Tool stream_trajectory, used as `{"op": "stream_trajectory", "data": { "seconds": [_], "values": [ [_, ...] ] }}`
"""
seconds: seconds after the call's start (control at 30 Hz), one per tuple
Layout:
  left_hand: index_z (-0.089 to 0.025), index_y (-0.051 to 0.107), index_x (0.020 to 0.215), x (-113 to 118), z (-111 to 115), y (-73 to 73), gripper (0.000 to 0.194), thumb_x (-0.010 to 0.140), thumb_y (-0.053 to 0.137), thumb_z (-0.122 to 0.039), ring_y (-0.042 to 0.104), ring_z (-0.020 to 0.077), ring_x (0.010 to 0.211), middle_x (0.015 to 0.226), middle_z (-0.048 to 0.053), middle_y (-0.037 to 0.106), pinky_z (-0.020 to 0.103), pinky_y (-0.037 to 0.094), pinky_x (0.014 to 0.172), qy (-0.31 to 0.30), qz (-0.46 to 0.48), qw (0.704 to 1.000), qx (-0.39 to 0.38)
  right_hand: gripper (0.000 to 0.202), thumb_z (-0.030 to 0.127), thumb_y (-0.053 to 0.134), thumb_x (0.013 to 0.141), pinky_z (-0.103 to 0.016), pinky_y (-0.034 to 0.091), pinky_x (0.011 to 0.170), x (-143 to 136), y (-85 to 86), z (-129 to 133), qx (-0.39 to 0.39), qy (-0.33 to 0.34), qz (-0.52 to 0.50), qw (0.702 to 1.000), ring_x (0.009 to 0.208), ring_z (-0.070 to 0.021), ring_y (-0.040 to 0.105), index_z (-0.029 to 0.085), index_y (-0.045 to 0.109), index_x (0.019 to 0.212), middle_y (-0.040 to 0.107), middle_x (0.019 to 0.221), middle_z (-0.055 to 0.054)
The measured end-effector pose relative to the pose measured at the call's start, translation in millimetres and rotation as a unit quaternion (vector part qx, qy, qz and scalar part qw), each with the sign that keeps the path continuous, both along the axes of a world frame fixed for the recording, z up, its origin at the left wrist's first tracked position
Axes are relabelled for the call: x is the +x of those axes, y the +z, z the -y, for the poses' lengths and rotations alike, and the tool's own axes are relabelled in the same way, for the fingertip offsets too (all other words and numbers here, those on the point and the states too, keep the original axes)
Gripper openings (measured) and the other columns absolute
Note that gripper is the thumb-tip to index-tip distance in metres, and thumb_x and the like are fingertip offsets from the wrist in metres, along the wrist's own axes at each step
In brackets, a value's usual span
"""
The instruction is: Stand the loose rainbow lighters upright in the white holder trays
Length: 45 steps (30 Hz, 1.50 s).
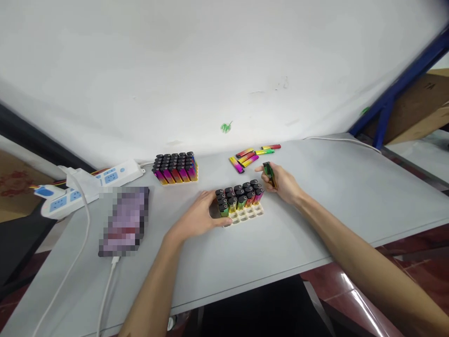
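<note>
My left hand (201, 216) steadies the left end of a cream holed tray (247, 216), thumb at its front corner and fingers along the side. Upright in that tray stand several black-topped metallic lighters (241, 201) in green, yellow, red and purple. Its front holes hold nothing. Just off the tray's back right corner, my right hand (283, 181) is closed around a dark green, black-topped lighter (270, 175), held upright above the table. The hand's index finger points left.
A second tray (189, 179) packed with purple-gold lighters stands at the back left. Loose coloured lighters (249, 160) lie near the wall. On the left are a blurred phone (126, 222) on a cable and a white power strip (112, 175).
</note>
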<state>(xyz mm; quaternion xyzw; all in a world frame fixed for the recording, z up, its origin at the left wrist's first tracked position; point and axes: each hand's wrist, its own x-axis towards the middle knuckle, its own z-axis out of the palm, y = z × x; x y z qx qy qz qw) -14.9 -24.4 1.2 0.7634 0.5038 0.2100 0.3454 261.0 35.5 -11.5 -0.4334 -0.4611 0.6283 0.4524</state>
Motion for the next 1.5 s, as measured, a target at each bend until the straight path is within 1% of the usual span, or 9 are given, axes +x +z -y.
{"op": "stream_trajectory", "data": {
  "seconds": [0.13,0.23,0.33,0.5,0.67,0.8,1.03,1.3,1.5],
  "values": [
    [-0.023,0.059,0.121,1,0,0.9,0.061,0.069,0.08,-0.047,0.057,0.0315,0.112,0.119,0.007,0.062,0.043,0.046,0.097,0.01,-0.011,1.0,-0.013,0.035,0.055,0.062,0.085,-0.023,0.041,0.045,-1,1.9,4,0.029,0.023,0.004,0.999,0.058,-0.0127,0.055,0.025,0.046,0.092,0.055,0.071,0.004],
    [-0.025,0.059,0.123,2,1,2.2,0.058,0.072,0.078,-0.047,0.056,0.03,0.115,0.121,0.005,0.062,0.042,0.045,0.1,0.006,-0.013,1.0,-0.016,0.036,0.053,0.067,0.084,-0.019,0.027,0.038,-3,3.3,6,0.041,0.019,-0.004,0.999,0.04,-0.0074,0.034,0.027,0.042,0.091,0.039,0.056,0.011],
    [-0.026,0.059,0.125,2,2,1.4,0.06,0.071,0.078,-0.046,0.056,0.0301,0.116,0.124,0.004,0.061,0.042,0.045,0.101,0.012,-0.01,1.0,-0.017,0.039,0.062,0.055,0.088,-0.02,0.016,0.039,-5,1.1,6,0.023,0.002,-0.024,0.999,0.04,-0.0061,0.016,0.024,0.052,0.087,0.026,0.051,0.011],
    [-0.027,0.057,0.129,0,1,-2.7,0.066,0.07,0.078,-0.047,0.058,0.0312,0.116,0.126,0.005,0.062,0.043,0.046,0.101,0.027,-0.013,1.0,-0.012,0.063,0.073,0.041,0.087,-0.025,0.013,0.04,-6,-3.3,3,-0.023,-0.027,-0.024,0.999,0.038,-0.0064,0.015,0.02,0.045,0.053,0.021,0.042,0.008],
    [-0.027,0.056,0.128,0,1,-3.1,0.064,0.071,0.078,-0.048,0.058,0.0307,0.116,0.124,0.005,0.062,0.043,0.046,0.102,0.026,-0.019,0.999,-0.015,0.055,0.052,0.043,0.089,-0.026,0.012,0.038,-10,0.3,3,-0.047,-0.056,-0.021,0.997,0.034,-0.0068,0.016,0.022,0.035,0.044,0.02,0.037,0.006],
    [-0.027,0.055,0.129,0,2,-2.9,0.065,0.072,0.077,-0.048,0.057,0.0306,0.118,0.126,0.005,0.061,0.043,0.046,0.102,0.029,-0.018,0.999,-0.018,0.051,0.044,0.041,0.088,-0.026,0.012,0.038,-11,3.2,4,-0.059,-0.065,-0.032,0.996,0.033,-0.0069,0.015,0.022,0.034,0.043,0.021,0.036,0.006],
    [-0.026,0.058,0.128,1,1,-3.6,0.064,0.071,0.078,-0.047,0.058,0.031,0.118,0.126,0.006,0.062,0.044,0.046,0.102,0.024,-0.007,1.0,-0.013,0.059,0.059,0.045,0.088,-0.024,0.011,0.038,-9,4.1,5,-0.058,-0.058,-0.064,0.995,0.035,-0.0062,0.013,0.021,0.035,0.044,0.019,0.038,0.007],
    [-0.025,0.061,0.123,2,1,-1.1,0.06,0.07,0.078,-0.048,0.058,0.031,0.116,0.124,0.006,0.063,0.044,0.046,0.101,0.019,-0.01,1.0,-0.005,0.052,0.043,0.041,0.088,-0.026,0.012,0.037,-10,2.7,3,-0.071,-0.072,-0.038,0.994,0.034,-0.0073,0.014,0.022,0.035,0.041,0.019,0.036,0.006],
    [-0.024,0.063,0.117,3,1,1.6,0.053,0.071,0.078,-0.045,0.059,0.0295,0.111,0.116,0.004,0.065,0.042,0.047,0.097,0.013,-0.011,1.0,-0.003,0.054,0.065,0.043,0.088,-0.024,0.023,0.041,-10,-1.7,4,-0.012,-0.077,-0.038,0.996,0.039,-0.0081,0.025,0.02,0.049,0.058,0.031,0.045,0.006]
  ]
}}
